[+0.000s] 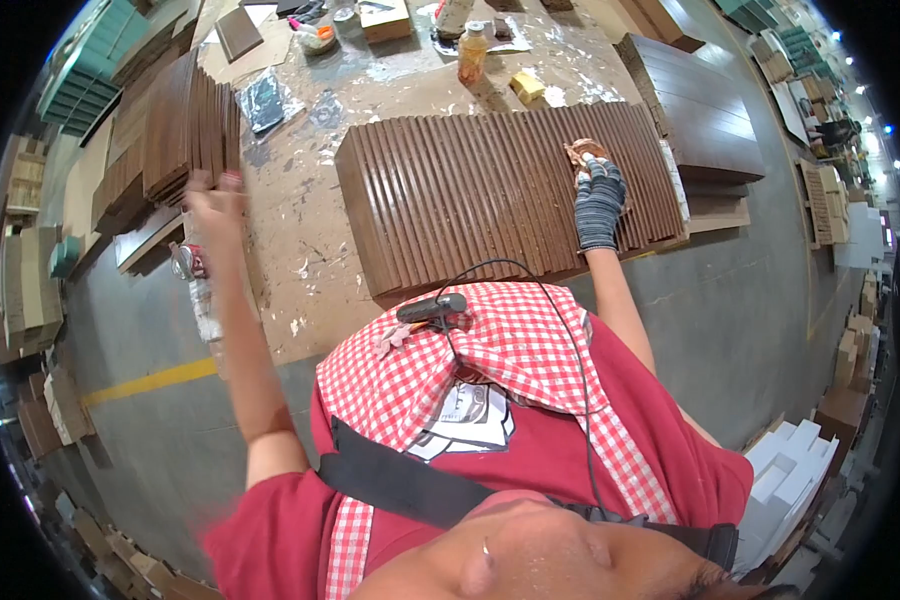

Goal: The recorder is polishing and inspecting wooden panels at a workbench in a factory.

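Note:
My right hand (600, 203), in a grey striped glove with bare fingertips, holds a crumpled brownish rag (582, 153). It rests on the right part of a long row of dark brown boards (470, 200) packed side by side with their edges up. My bare left hand (218, 205) is blurred by motion beside the near end of a stack of brown panels (180, 125) on the left. Whether it touches those panels is unclear.
On the paint-spotted worktable (305, 250) stand an amber bottle (472, 53) and a yellow sponge-like block (527, 87). A plastic packet (267, 103) lies near the left stack. A red can (188, 262) sits by the left edge. Large brown panels (695, 110) are piled at right.

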`<state>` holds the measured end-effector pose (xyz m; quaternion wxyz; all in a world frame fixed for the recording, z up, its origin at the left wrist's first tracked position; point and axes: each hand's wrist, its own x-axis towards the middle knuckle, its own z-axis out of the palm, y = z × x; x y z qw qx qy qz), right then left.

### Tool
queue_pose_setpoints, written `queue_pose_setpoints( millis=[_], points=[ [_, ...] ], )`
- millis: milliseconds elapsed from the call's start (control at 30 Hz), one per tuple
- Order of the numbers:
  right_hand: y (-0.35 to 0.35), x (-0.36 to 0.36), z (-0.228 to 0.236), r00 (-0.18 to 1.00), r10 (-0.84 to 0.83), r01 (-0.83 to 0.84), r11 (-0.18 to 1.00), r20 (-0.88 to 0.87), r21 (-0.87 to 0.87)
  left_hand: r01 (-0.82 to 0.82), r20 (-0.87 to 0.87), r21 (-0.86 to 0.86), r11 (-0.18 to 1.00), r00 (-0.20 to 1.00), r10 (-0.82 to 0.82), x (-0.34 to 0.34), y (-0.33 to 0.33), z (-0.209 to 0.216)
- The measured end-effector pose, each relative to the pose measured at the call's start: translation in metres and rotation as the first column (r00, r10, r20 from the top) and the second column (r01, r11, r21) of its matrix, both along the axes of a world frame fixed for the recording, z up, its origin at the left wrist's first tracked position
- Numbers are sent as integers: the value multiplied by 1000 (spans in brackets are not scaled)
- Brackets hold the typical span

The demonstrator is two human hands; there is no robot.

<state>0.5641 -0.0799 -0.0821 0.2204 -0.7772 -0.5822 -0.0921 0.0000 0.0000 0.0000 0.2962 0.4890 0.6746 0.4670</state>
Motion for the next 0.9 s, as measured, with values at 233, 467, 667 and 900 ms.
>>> queue_pose_setpoints(
  millis=[233,467,667,900],
  points=[
    [24,-8,22,763,-91,42,995,-640,-91,247,-156,-616,748,892,-424,156,-119,-102],
    [109,-18,35,583,231,-71,970,-779,234,292,-96,-569,769,905,-415,155,-122,-110],
    [230,-19,70,915,403,-355,796,8,490,337,-69,-462,820,909,-412,164,-117,-107],
    [281,26,30,959,225,-241,968,173,72,388,-38,-376,842,901,-433,171,-114,-106]
  ],
)
